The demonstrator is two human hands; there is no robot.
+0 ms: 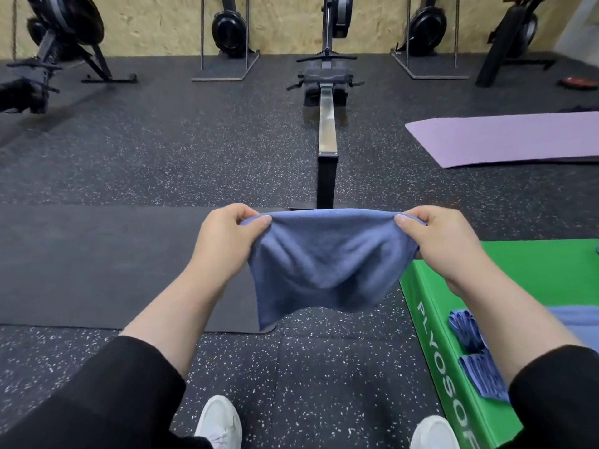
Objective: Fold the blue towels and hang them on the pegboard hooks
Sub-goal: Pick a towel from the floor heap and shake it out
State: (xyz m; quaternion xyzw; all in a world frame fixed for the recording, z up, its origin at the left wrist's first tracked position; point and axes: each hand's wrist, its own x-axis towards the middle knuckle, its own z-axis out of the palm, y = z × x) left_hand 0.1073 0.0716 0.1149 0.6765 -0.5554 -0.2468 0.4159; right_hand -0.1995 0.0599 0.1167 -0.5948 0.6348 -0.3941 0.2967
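Standing on the speckled rubber floor (324, 384), you have your two white shoes (218, 422) at the bottom edge of the view, with black sleeves (113, 393) pushed up on both forearms. To your right sits a green plyo box (534, 270), its near left corner close to your right shoe; on its top, near the left edge, lie folded blue towels (476, 354), partly hidden behind your right forearm, and a paler blue cloth (577, 322) lies further in on the same top, toward the right edge of the view.

Between your hands hangs the blue towel (324, 267), held up in the air in front of you, above the floor and off the box. Your left hand (227, 241) pinches its upper left corner between thumb and curled fingers; your right hand (444, 244) pinches the upper right corner the same way. The top edge runs almost straight from one hand to the other, and the cloth sags below it, its lower left corner hanging lowest, over the near edge of the black mat (113, 267) that lies on the floor to your left.

Beyond the towel, a rowing machine (327, 124) stretches away along the floor, its rail pointing toward you. A purple mat (505, 140) lies to its right. Further off, more exercise machines (227, 27) stand along the chipboard wall (155, 24)
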